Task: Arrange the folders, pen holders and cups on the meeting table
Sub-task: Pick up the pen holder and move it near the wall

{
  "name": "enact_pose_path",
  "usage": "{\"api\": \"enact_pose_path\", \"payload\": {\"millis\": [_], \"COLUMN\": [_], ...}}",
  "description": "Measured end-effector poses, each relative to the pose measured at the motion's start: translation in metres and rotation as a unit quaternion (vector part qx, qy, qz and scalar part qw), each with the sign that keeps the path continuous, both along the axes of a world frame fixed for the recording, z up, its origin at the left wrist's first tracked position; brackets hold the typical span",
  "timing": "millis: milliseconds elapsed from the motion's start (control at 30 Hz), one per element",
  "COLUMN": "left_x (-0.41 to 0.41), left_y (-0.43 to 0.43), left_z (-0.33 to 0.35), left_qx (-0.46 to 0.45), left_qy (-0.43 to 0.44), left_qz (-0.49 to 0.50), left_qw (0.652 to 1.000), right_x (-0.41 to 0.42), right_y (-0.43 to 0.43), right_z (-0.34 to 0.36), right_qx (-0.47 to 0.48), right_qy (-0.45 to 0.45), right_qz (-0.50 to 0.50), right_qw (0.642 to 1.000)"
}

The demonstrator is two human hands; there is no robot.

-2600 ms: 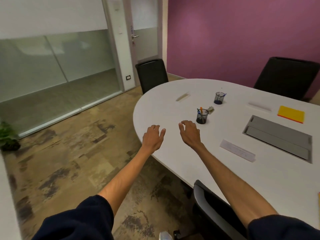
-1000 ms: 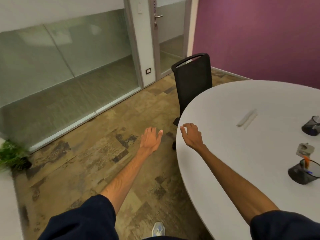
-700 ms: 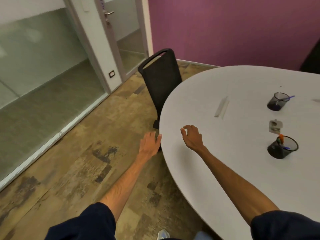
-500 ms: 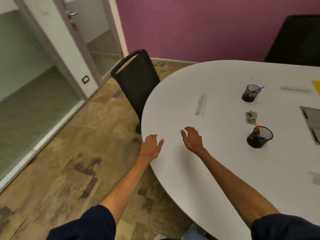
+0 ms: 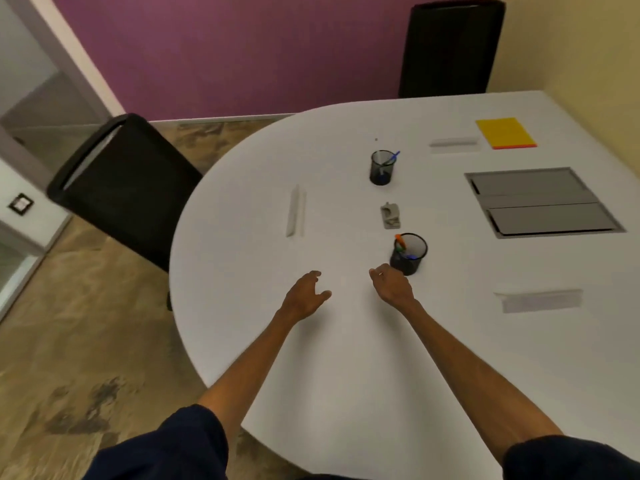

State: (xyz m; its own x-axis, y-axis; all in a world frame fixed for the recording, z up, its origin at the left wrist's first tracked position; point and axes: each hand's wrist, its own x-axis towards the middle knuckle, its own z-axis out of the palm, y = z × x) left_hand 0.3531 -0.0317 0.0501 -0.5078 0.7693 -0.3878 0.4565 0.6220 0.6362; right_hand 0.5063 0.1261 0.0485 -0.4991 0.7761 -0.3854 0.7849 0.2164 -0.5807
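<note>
Head view: both hands are low over the table, holding nothing.
Left hand: fingers loosely spread.
Right hand: fingers loosely curled, just left of the near pen holder.
Far pen holder: upright, well apart from the near one.
Folder: yellow, far right.
Cups: none visible.
Progress: seemingly early, with the holders still off-centre and the cups left to place.

Purple back wall, cream wall at rt. Mottled brown floor. White desk w/ rounded end, grey recessed panel in top. Black chair at lft edge, second chair at far side. Far lft: prob. glazed partition, wall switch.
</note>
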Motion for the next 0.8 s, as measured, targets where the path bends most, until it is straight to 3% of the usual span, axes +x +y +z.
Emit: {"api": "enact_pose_path", "payload": {"millis": [233,400,800], "left_x": [0.042,0.058,0.060], "left_y": [0.093,0.151,0.234], "left_z": [-0.014,-0.023,-0.037], "left_qx": [-0.019,-0.026,0.047], "left_qy": [-0.012,-0.016,-0.065], "left_qz": [-0.085,-0.109,-0.050], "left_qw": [0.996,0.994,0.996], "right_x": [0.056,0.070,0.045], "right_y": [0.073,0.113,0.161], "right_z": [-0.008,-0.015,-0.033], "right_qx": [-0.006,-0.016,-0.040], "right_qy": [-0.059,-0.018,0.055], "right_qz": [-0.054,-0.109,-0.006], "right_qw": [0.997,0.994,0.998]}}
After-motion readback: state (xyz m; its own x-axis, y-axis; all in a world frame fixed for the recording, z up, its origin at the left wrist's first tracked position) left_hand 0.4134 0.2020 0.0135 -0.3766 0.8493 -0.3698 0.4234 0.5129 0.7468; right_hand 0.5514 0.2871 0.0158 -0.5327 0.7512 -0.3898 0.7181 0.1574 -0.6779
